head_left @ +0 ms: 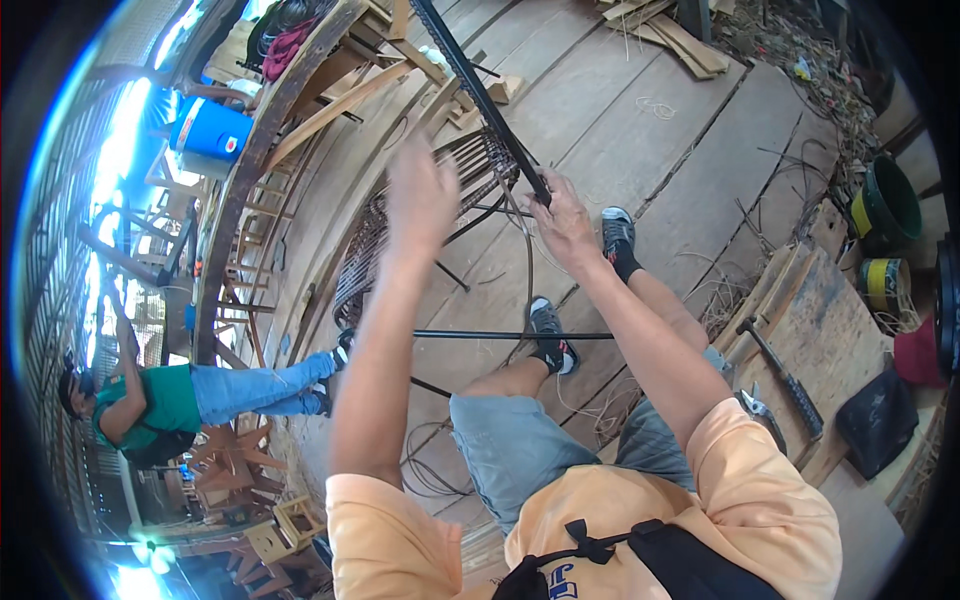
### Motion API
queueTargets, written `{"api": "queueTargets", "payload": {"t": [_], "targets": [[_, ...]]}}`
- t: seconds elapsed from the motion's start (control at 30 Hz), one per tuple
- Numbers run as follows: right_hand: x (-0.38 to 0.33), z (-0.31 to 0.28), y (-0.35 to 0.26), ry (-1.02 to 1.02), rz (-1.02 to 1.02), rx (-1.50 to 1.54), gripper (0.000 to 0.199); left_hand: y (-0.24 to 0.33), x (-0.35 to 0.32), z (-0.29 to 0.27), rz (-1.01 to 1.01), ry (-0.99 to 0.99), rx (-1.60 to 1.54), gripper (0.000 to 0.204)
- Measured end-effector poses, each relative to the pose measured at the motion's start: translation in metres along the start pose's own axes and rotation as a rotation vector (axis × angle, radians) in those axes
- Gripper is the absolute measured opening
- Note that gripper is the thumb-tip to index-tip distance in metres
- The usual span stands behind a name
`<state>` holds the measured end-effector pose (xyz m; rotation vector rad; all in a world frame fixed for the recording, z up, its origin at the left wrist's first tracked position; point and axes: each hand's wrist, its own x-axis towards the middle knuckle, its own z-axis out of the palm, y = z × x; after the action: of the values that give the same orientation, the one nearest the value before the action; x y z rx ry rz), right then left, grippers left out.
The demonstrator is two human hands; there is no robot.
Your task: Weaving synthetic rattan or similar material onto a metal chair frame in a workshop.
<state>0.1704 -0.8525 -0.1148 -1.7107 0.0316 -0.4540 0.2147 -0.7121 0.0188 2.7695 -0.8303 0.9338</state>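
Observation:
A chair frame of dark thin bars stands in front of me, partly woven with brown strips (368,262). My right hand (567,222) is closed around the near end of its long black bar (475,95), which runs up and away to the left. A loose brown strand (529,262) hangs below that hand and curves down toward the floor. My left hand (420,192) is raised over the woven part and smeared by motion. Its fingers cannot be made out, nor whether it holds a strand.
On a wooden board (835,320) at my right lie a hammer (785,380) and pliers (757,408). Buckets (886,205) stand beyond it. A person in a green vest (160,405) is at the left, near a blue cooler (212,130). Wood scraps (680,40) lie on the plank floor.

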Motion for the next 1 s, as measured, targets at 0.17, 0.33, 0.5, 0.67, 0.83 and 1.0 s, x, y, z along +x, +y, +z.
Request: {"api": "queueTargets", "payload": {"t": [0.17,0.33,0.5,0.67,0.83,1.0], "targets": [[-0.003,-0.011,0.002,0.019,-0.027,-0.023,0.046,0.013,-0.046,0.042,0.049,-0.283,-0.012,0.032],[-0.050,-0.046,-0.053,0.212,-0.150,-0.055,0.035,0.021,-0.045,0.055,-0.007,-0.338,0.005,0.018],[-0.080,-0.028,-0.058,0.056,-0.204,-0.059,0.035,0.040,-0.053,0.054,0.009,-0.355,-0.042,0.022],[-0.075,-0.013,-0.059,-0.097,0.230,-0.269,0.042,0.045,-0.063,0.051,-0.046,-0.414,-0.050,0.023],[-0.063,-0.004,-0.043,-0.186,0.520,-0.252,0.037,0.046,-0.064,0.055,-0.076,-0.440,-0.007,0.020],[-0.068,0.007,-0.021,-0.154,0.796,0.815,0.026,0.046,-0.058,0.055,-0.133,-0.469,-0.067,0.020]]}}
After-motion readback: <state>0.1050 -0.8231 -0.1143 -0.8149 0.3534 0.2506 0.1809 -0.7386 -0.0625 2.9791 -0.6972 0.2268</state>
